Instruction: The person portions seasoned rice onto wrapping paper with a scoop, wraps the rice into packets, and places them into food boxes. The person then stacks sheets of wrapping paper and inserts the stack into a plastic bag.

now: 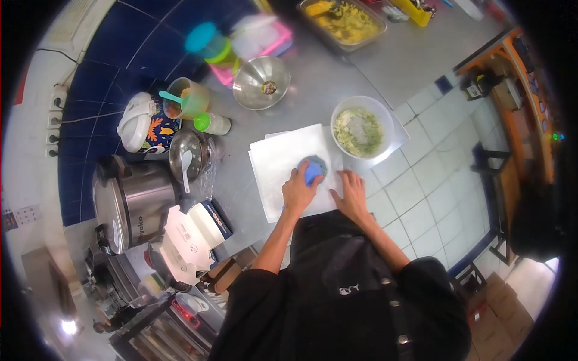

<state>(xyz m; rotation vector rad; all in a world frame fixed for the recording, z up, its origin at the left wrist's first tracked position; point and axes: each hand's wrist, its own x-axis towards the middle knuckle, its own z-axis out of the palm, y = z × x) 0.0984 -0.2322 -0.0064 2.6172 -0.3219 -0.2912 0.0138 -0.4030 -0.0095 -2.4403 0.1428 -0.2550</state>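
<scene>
And here's the outfit — a loose black top [244, 313] with wide sleeves ending around the elbows, forearms bare below them. Over it sits a black apron [337, 271], small pale lettering printed on the chest, and there — round, shiny metal studs running in a line down one side.

From your two hands, left hand [299, 189] and right hand [350, 191], count three bowls: one plastic bowl [389, 127] at one o'clock, one large steel bowl [247, 87] at eleven, one small steel bowl [176, 157] at nine. You have two cookers, a patterned cooker [158, 133] at ten and a steel cooker [147, 201] at nine, plus one metal tray [355, 45] at twelve.
</scene>
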